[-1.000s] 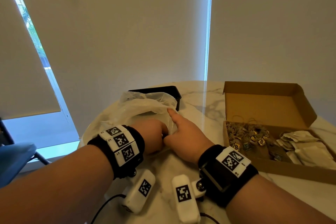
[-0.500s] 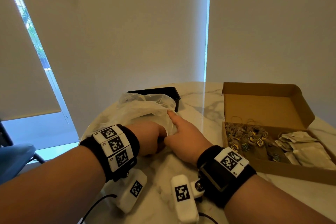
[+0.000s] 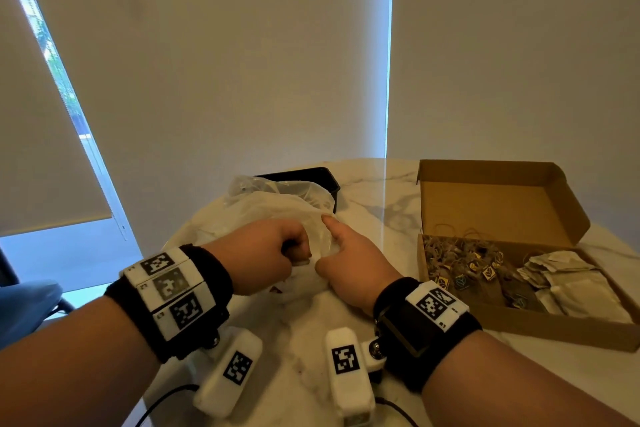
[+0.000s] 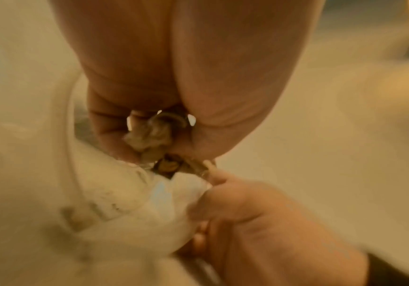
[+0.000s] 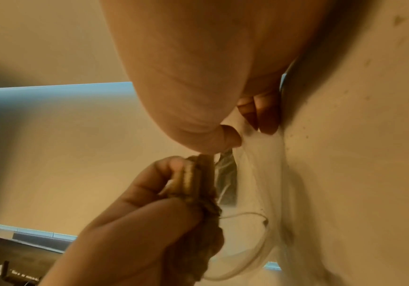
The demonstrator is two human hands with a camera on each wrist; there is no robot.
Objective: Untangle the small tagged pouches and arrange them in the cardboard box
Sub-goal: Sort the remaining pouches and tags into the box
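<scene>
My left hand (image 3: 263,256) is a fist at the mouth of a clear plastic bag (image 3: 277,208). It grips a crumpled bunch of small pouches (image 4: 149,139), with a dark tag (image 4: 166,166) hanging below the fingers. The same bunch of pouches (image 5: 193,193) shows in the right wrist view, trailing a thin string (image 5: 245,214). My right hand (image 3: 349,260) sits just right of the left one and pinches the bag film (image 5: 255,147) between thumb and fingers, index finger stretched along the bag. The open cardboard box (image 3: 519,326) at the right holds flat pale pouches (image 3: 568,284) and a heap of tags and strings (image 3: 464,270).
A black tray (image 3: 311,177) stands behind the bag on the round marble table (image 3: 374,204). The box's lid (image 3: 491,204) stands up at the back. A blue chair (image 3: 24,305) sits off the table's left edge. Blinds and a window lie beyond.
My left fist has drawn slightly back and left from the bag mouth with the bunch of pouches. The right hand has stayed on the bag.
</scene>
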